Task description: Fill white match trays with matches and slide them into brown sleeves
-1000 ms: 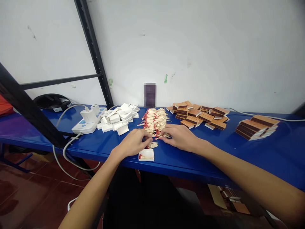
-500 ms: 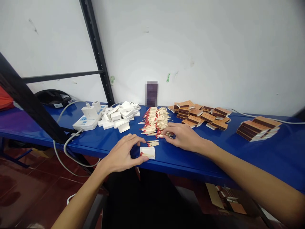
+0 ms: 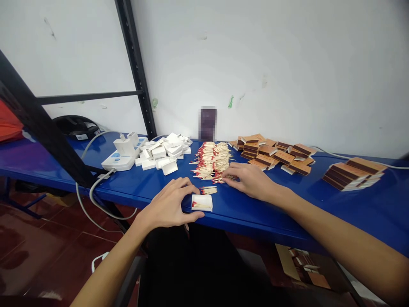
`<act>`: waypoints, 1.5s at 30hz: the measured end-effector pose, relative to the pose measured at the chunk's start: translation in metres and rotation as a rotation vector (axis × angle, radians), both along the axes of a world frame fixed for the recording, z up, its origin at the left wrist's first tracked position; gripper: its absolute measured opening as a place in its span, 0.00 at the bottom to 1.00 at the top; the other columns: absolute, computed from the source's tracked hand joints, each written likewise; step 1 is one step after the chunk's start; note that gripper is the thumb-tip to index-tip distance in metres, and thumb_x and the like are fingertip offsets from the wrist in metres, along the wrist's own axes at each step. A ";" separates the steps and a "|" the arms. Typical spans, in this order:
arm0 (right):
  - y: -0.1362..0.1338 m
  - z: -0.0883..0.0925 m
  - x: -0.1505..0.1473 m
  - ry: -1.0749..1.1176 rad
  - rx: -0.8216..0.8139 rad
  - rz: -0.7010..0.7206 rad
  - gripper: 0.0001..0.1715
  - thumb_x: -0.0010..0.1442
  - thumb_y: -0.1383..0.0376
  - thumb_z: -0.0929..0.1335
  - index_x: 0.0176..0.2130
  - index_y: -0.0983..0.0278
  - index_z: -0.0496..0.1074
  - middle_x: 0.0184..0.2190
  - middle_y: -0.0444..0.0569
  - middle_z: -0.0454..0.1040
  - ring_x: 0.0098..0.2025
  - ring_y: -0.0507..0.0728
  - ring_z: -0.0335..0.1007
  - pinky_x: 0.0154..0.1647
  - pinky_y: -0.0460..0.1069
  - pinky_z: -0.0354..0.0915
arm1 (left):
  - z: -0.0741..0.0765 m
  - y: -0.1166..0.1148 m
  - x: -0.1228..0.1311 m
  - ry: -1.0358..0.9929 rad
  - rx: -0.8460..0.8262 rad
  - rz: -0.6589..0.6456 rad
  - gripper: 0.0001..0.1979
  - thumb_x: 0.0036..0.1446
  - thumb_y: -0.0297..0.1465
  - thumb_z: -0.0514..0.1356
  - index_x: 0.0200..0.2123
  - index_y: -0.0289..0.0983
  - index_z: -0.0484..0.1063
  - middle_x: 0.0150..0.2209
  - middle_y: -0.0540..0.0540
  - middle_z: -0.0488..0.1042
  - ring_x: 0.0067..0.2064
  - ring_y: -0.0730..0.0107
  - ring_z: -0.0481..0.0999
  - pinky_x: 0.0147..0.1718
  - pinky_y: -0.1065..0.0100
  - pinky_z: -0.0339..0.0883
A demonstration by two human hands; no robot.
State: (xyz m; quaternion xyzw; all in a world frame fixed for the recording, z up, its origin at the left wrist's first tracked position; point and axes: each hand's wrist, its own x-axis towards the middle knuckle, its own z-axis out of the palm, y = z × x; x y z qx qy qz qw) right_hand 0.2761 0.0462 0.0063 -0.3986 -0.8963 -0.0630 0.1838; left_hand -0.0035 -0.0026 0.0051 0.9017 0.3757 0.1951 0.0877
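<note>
My left hand (image 3: 169, 204) rests on the blue table (image 3: 367, 209), thumb and fingers bracketing the left side of a small white matchbox tray (image 3: 202, 202) with a few matches in it. My right hand (image 3: 249, 180) lies palm down at the near right edge of a heap of red-tipped matches (image 3: 212, 160), fingertips pinching among the sticks. A small loose bundle of matches (image 3: 208, 190) lies between the tray and the heap.
A pile of white empty trays (image 3: 164, 153) sits left of the heap, beside a white power strip (image 3: 123, 155) with cables. Brown matchbox sleeves (image 3: 275, 153) lie behind my right hand, a neat stack (image 3: 354, 170) farther right. A black rack post (image 3: 136, 68) stands at the left.
My left hand has drawn back from the match heap to the white tray at the table's front edge. My right hand stays at the heap's near edge.
</note>
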 end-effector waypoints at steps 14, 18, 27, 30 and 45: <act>0.000 0.003 -0.007 -0.058 -0.046 -0.023 0.11 0.67 0.64 0.61 0.40 0.63 0.72 0.39 0.50 0.76 0.37 0.56 0.71 0.33 0.48 0.57 | 0.000 0.002 -0.001 -0.004 -0.019 -0.002 0.18 0.56 0.44 0.63 0.46 0.41 0.73 0.45 0.46 0.70 0.48 0.59 0.70 0.49 0.59 0.64; -0.009 0.004 -0.020 0.039 -0.081 0.033 0.09 0.66 0.64 0.62 0.40 0.63 0.71 0.38 0.50 0.76 0.37 0.55 0.71 0.35 0.48 0.58 | 0.000 0.001 -0.001 -0.013 -0.026 -0.010 0.16 0.57 0.43 0.62 0.44 0.41 0.72 0.44 0.46 0.70 0.48 0.58 0.70 0.49 0.59 0.63; -0.023 0.005 -0.039 0.037 -0.188 0.016 0.09 0.63 0.66 0.64 0.37 0.63 0.74 0.31 0.47 0.76 0.33 0.54 0.69 0.33 0.48 0.56 | 0.001 -0.001 -0.003 -0.010 -0.016 -0.052 0.15 0.54 0.42 0.64 0.40 0.40 0.72 0.40 0.47 0.71 0.44 0.60 0.71 0.47 0.61 0.64; -0.023 0.006 -0.036 0.059 -0.178 0.038 0.10 0.64 0.66 0.64 0.37 0.64 0.75 0.31 0.47 0.74 0.32 0.54 0.68 0.33 0.48 0.56 | 0.000 0.000 -0.003 -0.008 -0.011 -0.051 0.15 0.54 0.43 0.64 0.40 0.40 0.72 0.40 0.47 0.71 0.44 0.60 0.71 0.46 0.61 0.64; -0.007 0.029 -0.048 -0.132 -0.398 0.075 0.12 0.66 0.59 0.64 0.39 0.65 0.72 0.35 0.51 0.75 0.35 0.55 0.68 0.34 0.47 0.60 | -0.002 0.004 0.000 -0.029 0.037 0.059 0.16 0.56 0.44 0.62 0.41 0.40 0.73 0.33 0.49 0.68 0.35 0.65 0.70 0.36 0.65 0.62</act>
